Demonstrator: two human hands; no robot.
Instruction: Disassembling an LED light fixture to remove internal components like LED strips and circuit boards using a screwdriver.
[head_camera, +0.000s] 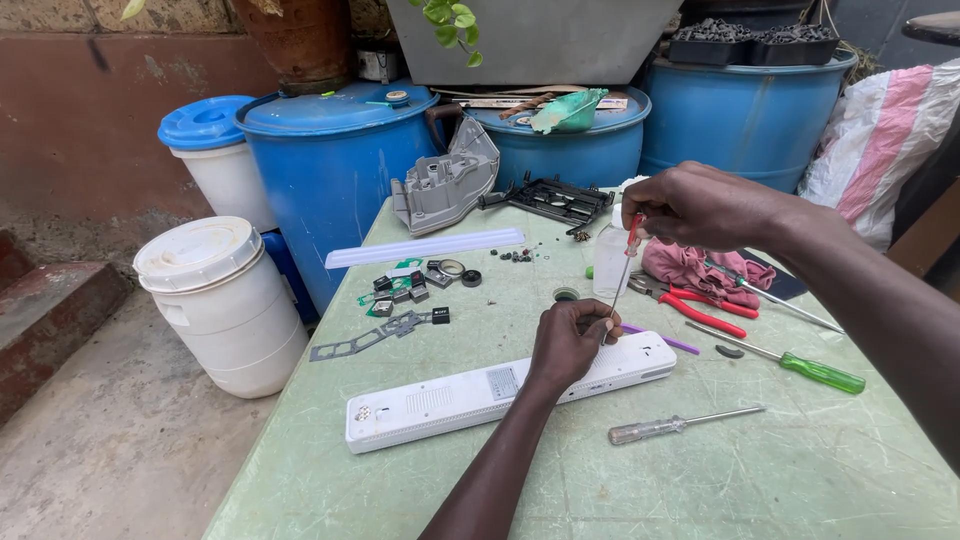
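L hand sits curled on the white lamp case, fingertips pinching the screwdriver shaft low down, near its tip, w/ the case lying flat under the palm and running out to both sides of it. R hand is above and to the right of L, clenched round the driver's red handle at the top, tool tilted slightly, tip down at the case's back edge by L fingers. Just under R hand: pink rag, clear bottle, red pliers. Further right of L hand: green-handled driver; a clear-handled driver lies in front of the case, near L wrist. Left of L hand, well apart: small black & green parts, a flat metal bracket, white diffuser strip. Beyond R hand, grey housing and black frame at table edge; blue drums behind, white bucket on the ground.
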